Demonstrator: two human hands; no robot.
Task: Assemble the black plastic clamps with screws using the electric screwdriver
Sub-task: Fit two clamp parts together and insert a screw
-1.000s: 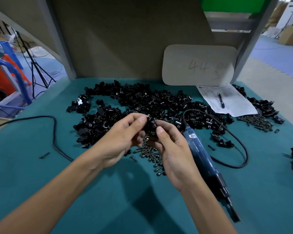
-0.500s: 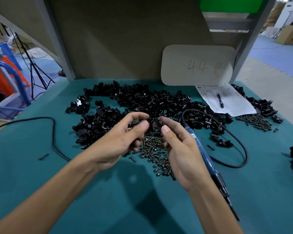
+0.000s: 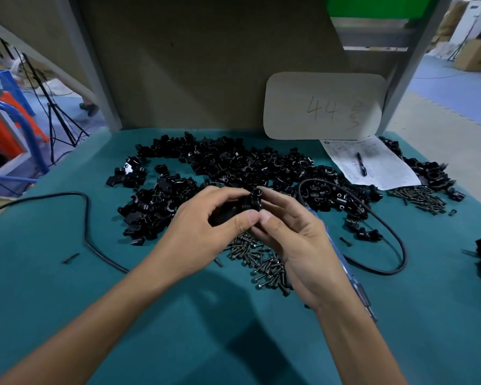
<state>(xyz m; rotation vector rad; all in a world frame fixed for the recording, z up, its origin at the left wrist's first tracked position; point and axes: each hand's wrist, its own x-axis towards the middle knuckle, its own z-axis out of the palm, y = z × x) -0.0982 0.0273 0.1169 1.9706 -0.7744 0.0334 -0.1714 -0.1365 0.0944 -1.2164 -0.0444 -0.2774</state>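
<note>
The black clamp (image 3: 252,203) is pinched between the curled fingertips of your left hand (image 3: 206,227) and right hand (image 3: 299,241), above the pile of screws (image 3: 264,263), with the heap of loose clamps (image 3: 233,166) behind and the electric screwdriver (image 3: 361,294) lying on the worktop (image 3: 67,301) beside your right wrist.

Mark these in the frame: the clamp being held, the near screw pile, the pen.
held clamp (image 3: 254,202), head view, on its upper round end.
near screw pile (image 3: 263,265), head view, on the middle of the heap.
pen (image 3: 359,163), head view, on the middle of its barrel.
</note>
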